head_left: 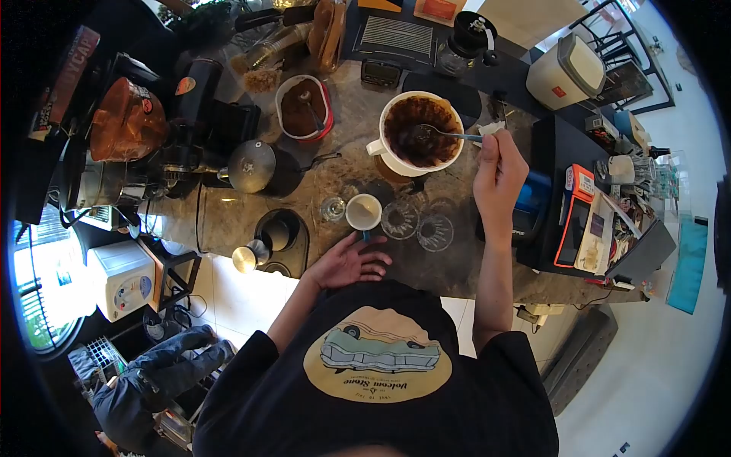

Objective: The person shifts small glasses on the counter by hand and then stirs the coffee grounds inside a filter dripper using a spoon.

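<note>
My right hand (501, 164) is closed around the handle of a metal spoon (461, 137). Its bowl rests inside a white coffee dripper (375, 148) whose inside is coated with wet dark coffee grounds (403, 122). What stands under the dripper is mostly hidden. My left hand (352, 263) lies at the counter's near edge, fingers spread, close to a small white cup (364, 212); whether the fingertips touch it, I cannot tell. A small glass (333, 208) is left of the cup, and two ribbed glasses (400, 218) (435, 231) are to its right.
Beyond the cup, to the left, are a tub of brown powder (325, 133) and a gooseneck kettle (253, 166). A hand grinder (464, 46) and small timer (381, 74) stand at the back. Black equipment (544, 175) borders the right. Another person (145, 388) is at lower left.
</note>
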Motion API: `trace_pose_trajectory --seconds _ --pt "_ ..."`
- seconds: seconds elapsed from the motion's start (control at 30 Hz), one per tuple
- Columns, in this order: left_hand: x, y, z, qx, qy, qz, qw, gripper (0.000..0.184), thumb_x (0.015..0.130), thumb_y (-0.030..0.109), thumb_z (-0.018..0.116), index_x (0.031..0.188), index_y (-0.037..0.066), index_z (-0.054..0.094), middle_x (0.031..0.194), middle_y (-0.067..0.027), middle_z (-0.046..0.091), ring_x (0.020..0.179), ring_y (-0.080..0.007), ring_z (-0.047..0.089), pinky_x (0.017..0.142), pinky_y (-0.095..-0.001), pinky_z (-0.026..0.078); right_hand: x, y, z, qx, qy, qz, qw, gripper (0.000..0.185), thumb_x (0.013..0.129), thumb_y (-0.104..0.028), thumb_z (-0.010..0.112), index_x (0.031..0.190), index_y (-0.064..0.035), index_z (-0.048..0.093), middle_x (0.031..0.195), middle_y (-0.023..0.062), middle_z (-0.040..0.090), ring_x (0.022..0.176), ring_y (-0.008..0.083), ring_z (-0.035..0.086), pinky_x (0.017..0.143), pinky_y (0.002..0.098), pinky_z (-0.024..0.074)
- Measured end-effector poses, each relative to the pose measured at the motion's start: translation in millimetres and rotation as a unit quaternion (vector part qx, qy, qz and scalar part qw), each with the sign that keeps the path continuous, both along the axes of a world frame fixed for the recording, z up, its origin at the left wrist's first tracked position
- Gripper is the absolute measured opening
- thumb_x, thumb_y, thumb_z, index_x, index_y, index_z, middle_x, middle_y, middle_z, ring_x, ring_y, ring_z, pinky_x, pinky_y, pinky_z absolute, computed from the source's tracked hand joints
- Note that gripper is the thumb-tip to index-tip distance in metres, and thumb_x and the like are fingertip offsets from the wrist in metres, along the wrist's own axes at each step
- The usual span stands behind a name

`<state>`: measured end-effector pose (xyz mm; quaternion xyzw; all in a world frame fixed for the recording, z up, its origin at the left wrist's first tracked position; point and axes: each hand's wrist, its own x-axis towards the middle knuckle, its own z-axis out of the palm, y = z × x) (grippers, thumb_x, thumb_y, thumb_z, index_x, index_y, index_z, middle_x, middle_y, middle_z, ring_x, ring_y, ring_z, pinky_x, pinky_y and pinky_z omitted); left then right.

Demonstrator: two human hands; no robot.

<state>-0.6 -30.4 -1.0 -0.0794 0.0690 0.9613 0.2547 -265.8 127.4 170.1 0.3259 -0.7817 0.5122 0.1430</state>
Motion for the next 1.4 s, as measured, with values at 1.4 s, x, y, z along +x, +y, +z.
trace_pose_trajectory --seconds 1.4 --pt "-0.4 0.5 -1.4 0.006 0.0 0.002 1.0 0.066 0.107 0.058 0.021 0.156 0.015 0.03 0.137 -0.0214 0.051 0.119 -0.031 0.058 0.108 -0.0458 0.045 -0.8 15.7 -22.7 -0.024 -0.073 0.004 0.997 0.044 0.101 -0.045 0.06 0.09 -0.0042 0.049 0.065 -0.0003 0.039 0.059 0.0078 0.036 0.052 0.026 0.0301"
